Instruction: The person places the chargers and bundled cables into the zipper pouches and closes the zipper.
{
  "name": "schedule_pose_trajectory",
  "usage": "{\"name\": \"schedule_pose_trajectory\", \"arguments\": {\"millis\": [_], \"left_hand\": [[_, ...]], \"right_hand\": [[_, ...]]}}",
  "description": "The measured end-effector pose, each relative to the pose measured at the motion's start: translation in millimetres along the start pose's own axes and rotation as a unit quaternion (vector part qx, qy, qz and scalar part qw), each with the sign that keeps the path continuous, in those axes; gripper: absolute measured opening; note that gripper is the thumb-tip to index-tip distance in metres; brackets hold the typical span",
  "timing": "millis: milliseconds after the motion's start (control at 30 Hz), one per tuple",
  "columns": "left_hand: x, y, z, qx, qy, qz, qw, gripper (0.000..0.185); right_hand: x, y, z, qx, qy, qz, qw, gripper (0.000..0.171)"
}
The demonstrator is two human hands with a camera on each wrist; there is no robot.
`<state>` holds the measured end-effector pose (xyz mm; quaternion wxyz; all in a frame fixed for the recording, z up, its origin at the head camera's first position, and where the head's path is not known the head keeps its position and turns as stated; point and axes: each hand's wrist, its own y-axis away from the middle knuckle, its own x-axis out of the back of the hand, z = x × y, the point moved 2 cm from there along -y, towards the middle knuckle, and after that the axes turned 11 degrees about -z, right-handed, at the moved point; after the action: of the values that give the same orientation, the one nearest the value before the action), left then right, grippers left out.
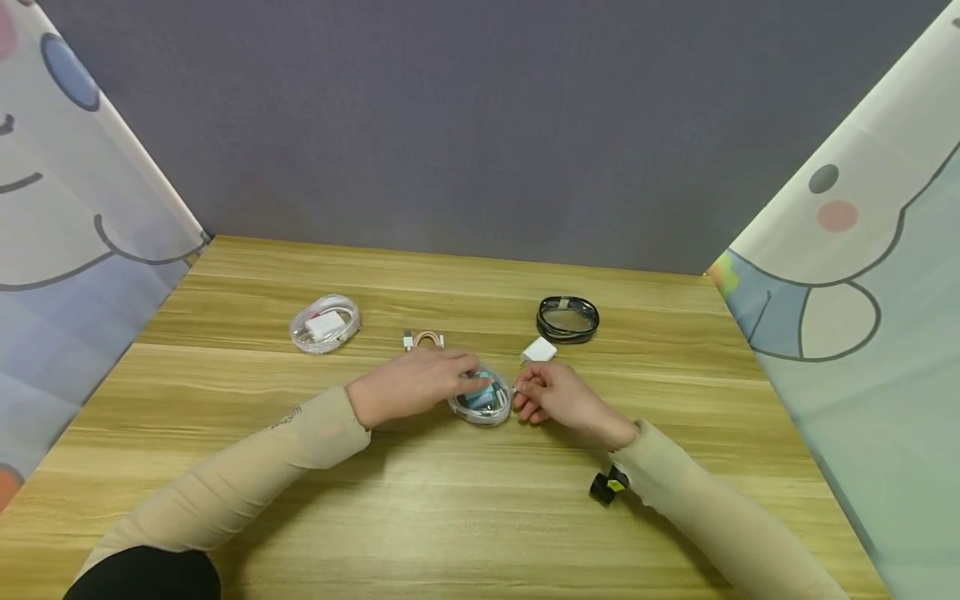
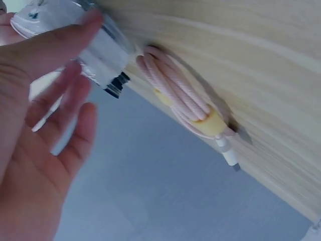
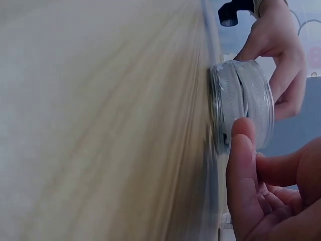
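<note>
A round clear case (image 1: 481, 405) with a coiled cable inside lies mid-table. My left hand (image 1: 463, 375) reaches over it from the left with nearly straight fingers; in the left wrist view one fingertip (image 2: 90, 22) touches the case (image 2: 103, 57) while the other fingers hang free. My right hand (image 1: 519, 390) is at the case's right rim with curled fingers and pinches its edge. The right wrist view shows the case (image 3: 243, 103) side-on, a fingertip (image 3: 242, 131) against its rim.
A pink bundled cable (image 1: 426, 338) lies just behind my left hand, a white charger plug (image 1: 538, 350) behind my right. Another clear case with a white cable (image 1: 325, 323) sits back left, one with a black cable (image 1: 567, 319) back right. Printed panels wall both sides.
</note>
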<state>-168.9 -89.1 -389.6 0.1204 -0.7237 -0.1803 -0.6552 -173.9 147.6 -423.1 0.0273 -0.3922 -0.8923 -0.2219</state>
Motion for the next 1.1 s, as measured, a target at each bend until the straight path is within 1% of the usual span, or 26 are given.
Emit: {"name": "schedule_pose_trajectory", "arguments": {"millis": [67, 167, 267, 333, 433, 633, 867, 1100], "left_hand": [[-1.0, -0.5, 0.4, -0.015, -0.012, 0.004, 0.9998, 0.049], [-3.8, -1.9, 2.1, -0.036, -0.036, -0.01, 0.9986, 0.05], [-5.5, -2.5, 3.5, -0.041, -0.048, -0.026, 0.9977, 0.053], [-5.3, -2.1, 4.0, -0.036, -0.042, -0.029, 0.998, 0.054], [-3.9, -1.1, 4.5, -0.029, -0.038, -0.024, 0.9986, 0.053], [-3.1, -0.1, 4.3, -0.021, -0.026, -0.021, 0.9992, 0.053], [-1.3, 0.8, 3.6, -0.01, -0.002, -0.02, 0.9997, 0.053], [-0.2, -1.2, 4.2, 0.001, 0.005, -0.034, 0.9994, 0.055]], "right_hand": [[1.4, -2.0, 0.8, 0.008, 0.012, 0.005, 1.0, 0.013], [3.4, -2.1, 1.5, 0.015, 0.023, 0.009, 1.0, 0.012], [5.2, 0.3, 1.9, 0.017, 0.029, 0.011, 0.999, 0.013], [6.4, 1.8, 2.1, 0.019, 0.028, 0.009, 0.999, 0.014], [7.0, 3.4, 1.7, 0.019, 0.034, 0.008, 0.999, 0.015], [5.1, 7.0, 1.6, 0.01, 0.025, -0.003, 1.0, 0.014], [3.3, 10.6, 2.1, 0.001, 0.012, -0.04, 0.999, 0.014], [0.8, 14.7, 4.0, -0.01, -0.007, -0.078, 0.997, 0.015]]}}
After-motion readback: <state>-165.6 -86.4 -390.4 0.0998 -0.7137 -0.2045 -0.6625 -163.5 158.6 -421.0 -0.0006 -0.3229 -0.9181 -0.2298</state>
